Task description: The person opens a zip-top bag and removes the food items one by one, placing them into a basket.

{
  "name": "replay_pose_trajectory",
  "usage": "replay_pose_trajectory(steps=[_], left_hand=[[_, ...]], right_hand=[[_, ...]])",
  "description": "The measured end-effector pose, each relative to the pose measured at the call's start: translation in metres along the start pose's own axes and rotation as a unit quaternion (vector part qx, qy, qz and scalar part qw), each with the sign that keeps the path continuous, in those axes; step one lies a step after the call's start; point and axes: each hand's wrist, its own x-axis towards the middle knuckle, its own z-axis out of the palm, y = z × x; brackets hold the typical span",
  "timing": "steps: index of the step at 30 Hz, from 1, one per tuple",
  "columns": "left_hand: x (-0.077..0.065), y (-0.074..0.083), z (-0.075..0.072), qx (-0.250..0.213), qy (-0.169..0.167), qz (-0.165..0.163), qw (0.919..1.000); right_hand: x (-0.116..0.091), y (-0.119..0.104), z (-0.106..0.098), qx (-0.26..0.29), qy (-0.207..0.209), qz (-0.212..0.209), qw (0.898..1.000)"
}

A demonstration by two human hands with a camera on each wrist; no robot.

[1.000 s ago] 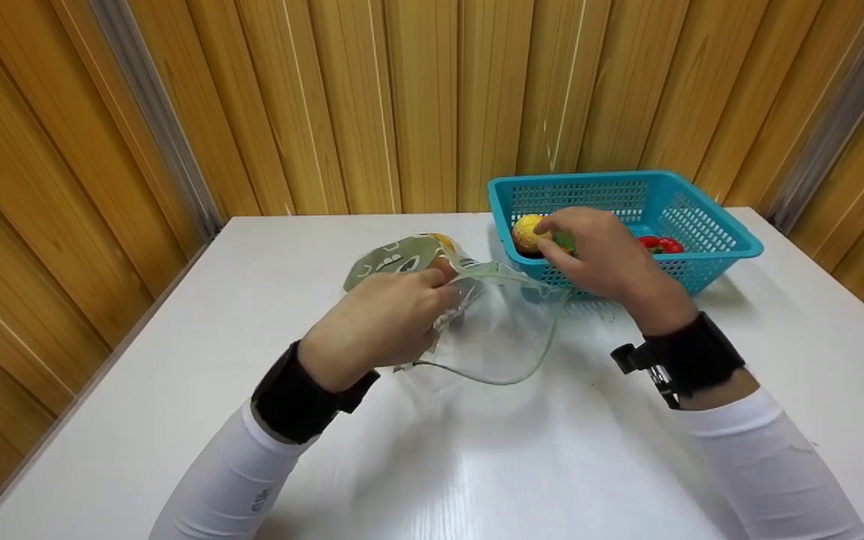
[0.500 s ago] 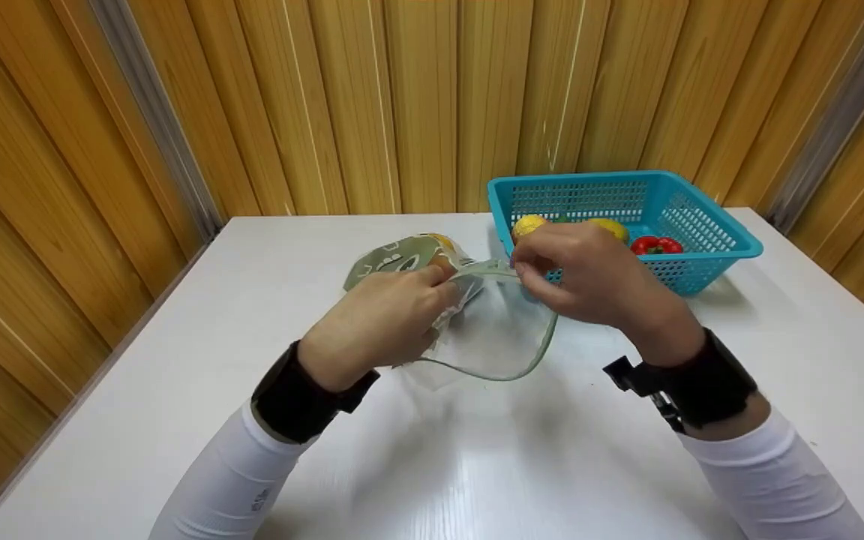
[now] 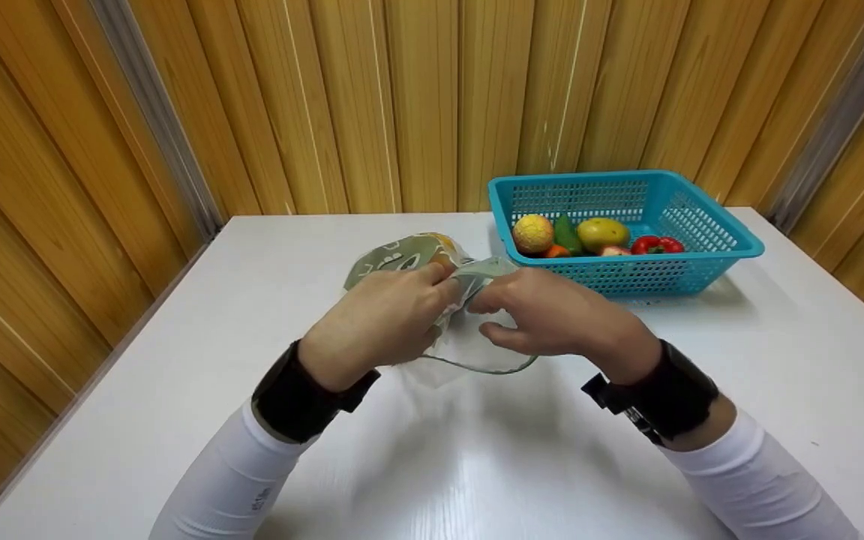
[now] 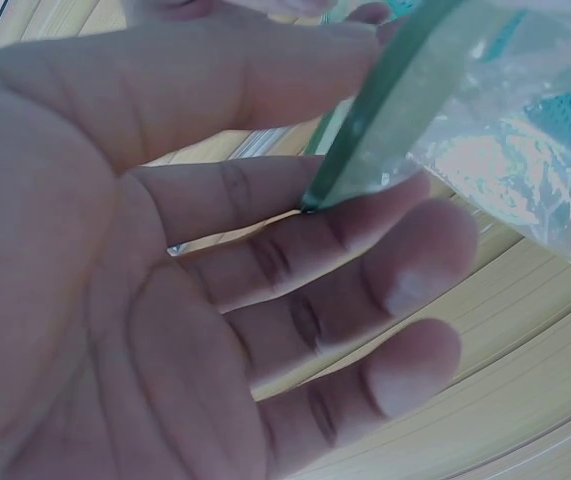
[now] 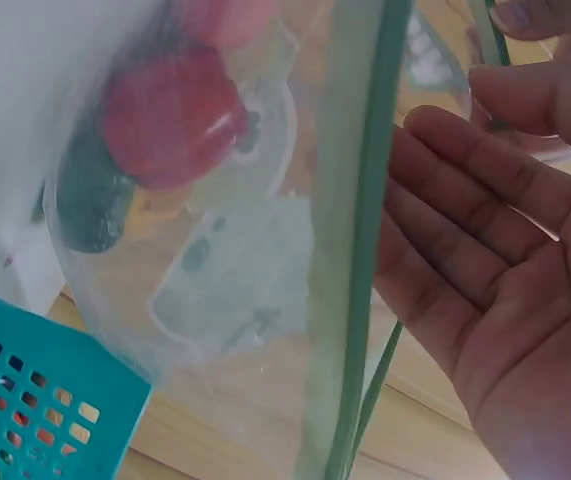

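A clear plastic bag [image 3: 402, 259] with a green edge and printed cartoon shapes lies over the middle of the table, its mouth toward the right hand. The left hand [image 3: 383, 322] pinches the bag's green rim [image 4: 365, 120] between thumb and index finger, other fingers loosely bent. At the mouth is the right hand [image 3: 556, 315], its fingers reaching over the opening and overlapping the rim. In the right wrist view its fingers are extended with nothing between them. Through the plastic show a glossy red item [image 5: 175, 120] and a dark green one [image 5: 95, 200].
A turquoise basket [image 3: 627, 178] stands at the back right of the white table [image 3: 274, 255]. In it lie a yellow textured ball [image 3: 533, 232], a green item [image 3: 568, 236], a yellow mango-like fruit [image 3: 602, 234] and red peppers [image 3: 657, 245]. Wood-panelled walls [image 3: 417, 105] enclose the table.
The right hand has moved from over the basket leftward and down to the bag's mouth, uncovering the basket's contents. The left hand stays on the bag; the opening looks narrower.
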Motion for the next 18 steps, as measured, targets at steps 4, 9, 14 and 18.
replay_pose_trajectory(steps=[4,9,14,18], left_hand=[[0.0,0.0,0.0,0.0,0.003,-0.002,1.0],[-0.002,0.001,0.0,-0.001,-0.005,-0.004,1.0],[-0.002,0.002,-0.001,0.009,-0.011,0.002,0.9999],[0.0,0.003,-0.002,0.014,-0.015,0.007,0.9998]], right_hand=[[0.007,-0.001,0.013,0.003,-0.038,-0.001,0.999],[0.022,-0.001,0.04,0.016,-0.104,0.016,0.994],[0.04,-0.004,0.056,0.018,-0.15,0.06,0.987],[0.05,-0.005,0.06,0.038,-0.15,0.08,0.985]])
